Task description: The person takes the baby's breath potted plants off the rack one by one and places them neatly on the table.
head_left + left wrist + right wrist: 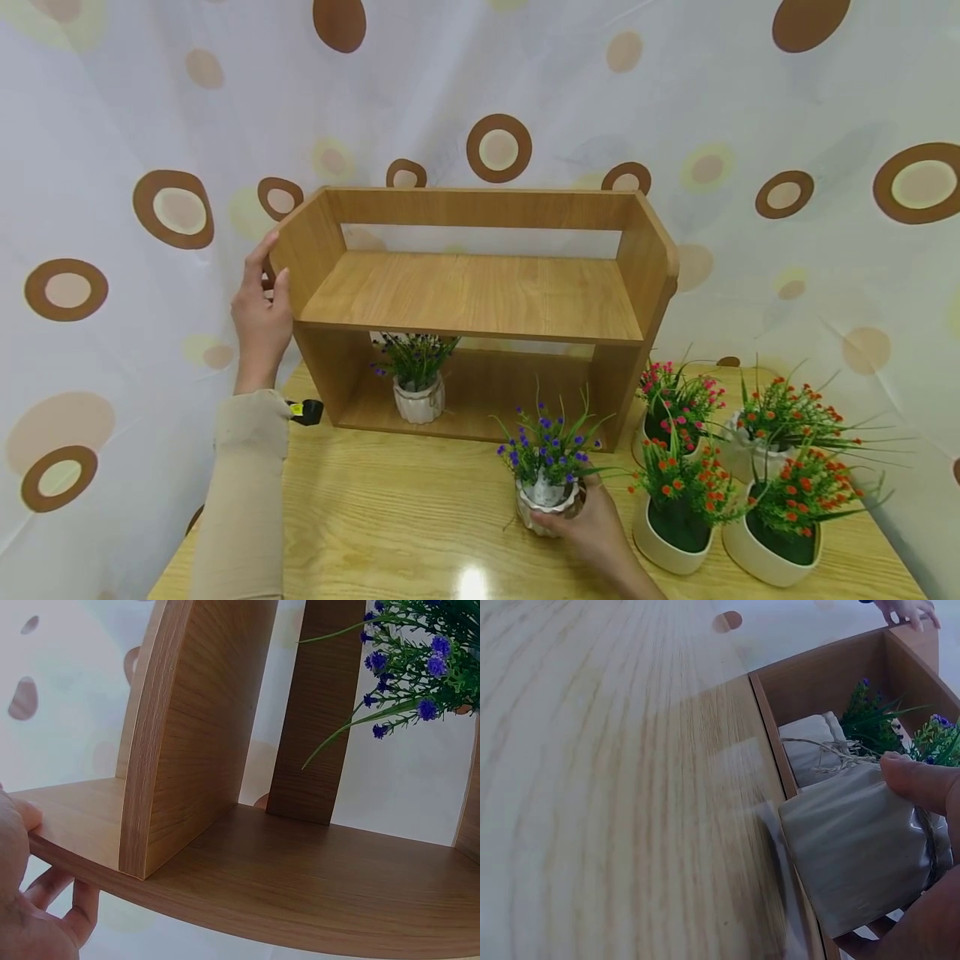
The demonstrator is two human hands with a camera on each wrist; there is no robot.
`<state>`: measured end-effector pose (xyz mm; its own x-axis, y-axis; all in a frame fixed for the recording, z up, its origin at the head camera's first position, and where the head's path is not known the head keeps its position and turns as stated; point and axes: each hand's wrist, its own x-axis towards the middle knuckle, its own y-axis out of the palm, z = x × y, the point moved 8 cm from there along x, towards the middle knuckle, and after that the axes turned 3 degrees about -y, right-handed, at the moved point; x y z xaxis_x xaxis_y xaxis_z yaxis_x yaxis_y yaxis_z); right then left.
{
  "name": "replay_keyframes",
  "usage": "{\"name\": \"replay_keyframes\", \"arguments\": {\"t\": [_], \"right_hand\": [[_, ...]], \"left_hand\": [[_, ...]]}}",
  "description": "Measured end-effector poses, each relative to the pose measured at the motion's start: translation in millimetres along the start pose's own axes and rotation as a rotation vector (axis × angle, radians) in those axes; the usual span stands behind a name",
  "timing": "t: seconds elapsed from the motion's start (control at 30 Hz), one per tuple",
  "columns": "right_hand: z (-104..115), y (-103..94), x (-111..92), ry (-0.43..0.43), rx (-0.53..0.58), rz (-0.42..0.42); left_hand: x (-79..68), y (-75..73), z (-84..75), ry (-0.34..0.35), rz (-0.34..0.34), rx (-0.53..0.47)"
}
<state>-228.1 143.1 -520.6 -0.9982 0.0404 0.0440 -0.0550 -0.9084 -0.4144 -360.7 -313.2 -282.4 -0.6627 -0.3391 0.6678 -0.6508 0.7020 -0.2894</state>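
Note:
My left hand (262, 321) grips the left side panel of a two-tier wooden shelf (472, 292); in the left wrist view, thumb and fingers (84, 904) lie on opposite faces of the panel (75, 810). In front of the shelf's lower right, my right hand (596, 525) holds a potted plant with purple flowers (551, 446) by its white pot (536, 504). The right wrist view shows the thumb (919, 781) against this pot (859, 847), which has twine round it. A similar purple-flowered potted plant (418, 402) stands on the lower tier, left of centre.
Several potted plants are grouped at the right of the wooden table (375, 517): a pink-flowered one (678, 400) and orange-flowered ones, such as the front potted plant (678, 517). A patterned curtain (480, 75) hangs behind the shelf. The shelf's upper tier (472, 292) is bare wood.

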Motion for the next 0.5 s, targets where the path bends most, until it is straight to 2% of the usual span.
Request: {"name": "replay_keyframes", "arguments": {"t": [0.5], "right_hand": [[-6.3, 2.4, 0.2, -0.029, -0.012, 0.03]], "left_hand": [[0.3, -0.1, 1.1, 0.0, 0.001, 0.007]]}}
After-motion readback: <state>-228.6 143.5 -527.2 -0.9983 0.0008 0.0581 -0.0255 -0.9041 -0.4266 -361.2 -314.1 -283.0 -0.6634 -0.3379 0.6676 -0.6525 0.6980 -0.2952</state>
